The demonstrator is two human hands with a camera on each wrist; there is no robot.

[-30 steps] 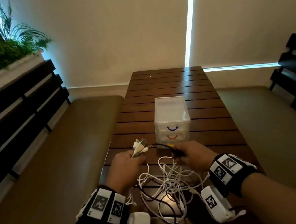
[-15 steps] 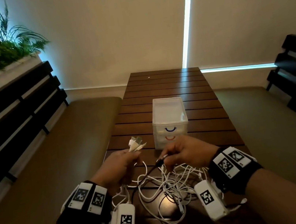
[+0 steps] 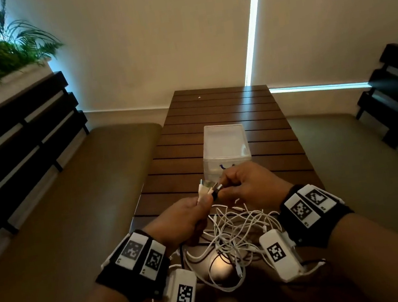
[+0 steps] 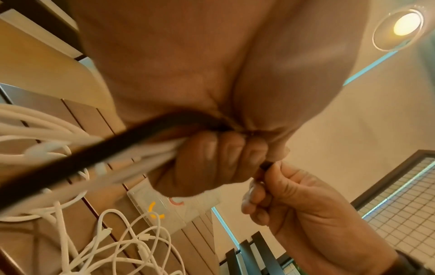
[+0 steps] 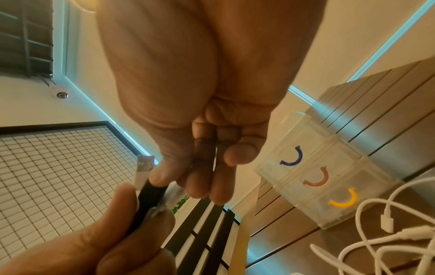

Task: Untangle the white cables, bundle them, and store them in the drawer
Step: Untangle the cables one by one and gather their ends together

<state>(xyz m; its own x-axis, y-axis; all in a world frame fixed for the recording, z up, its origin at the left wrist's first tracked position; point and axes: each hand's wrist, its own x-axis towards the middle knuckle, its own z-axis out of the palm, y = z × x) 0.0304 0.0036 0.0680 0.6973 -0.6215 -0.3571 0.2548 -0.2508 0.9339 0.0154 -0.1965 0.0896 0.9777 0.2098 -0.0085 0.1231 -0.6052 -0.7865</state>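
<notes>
Now hands [image 3: 215, 195] together at plugs [image 3: 207, 188]

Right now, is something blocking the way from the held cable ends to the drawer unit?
Nothing visible does. The cable ends, gripped by the left hand, hover just before the drawer unit. All three drawers look closed, though.
</notes>
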